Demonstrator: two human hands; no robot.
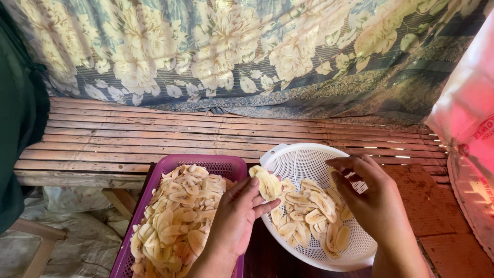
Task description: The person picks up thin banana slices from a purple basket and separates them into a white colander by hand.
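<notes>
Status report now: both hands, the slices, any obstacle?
Left hand holds banana slices. Right hand pinches one over white colander. Purple basket alongside, nothing blocking.

My left hand (234, 219) pinches a pale banana slice (267, 184) over the gap between two baskets. My right hand (371, 198) hovers above the white round basket (298, 159), fingers curled on another slice. That basket holds a shallow layer of slices; the purple rectangular basket (226, 166) beside it is heaped. Beyond them runs a slatted bamboo desk (154, 134) under a floral cloth (231, 51).
</notes>
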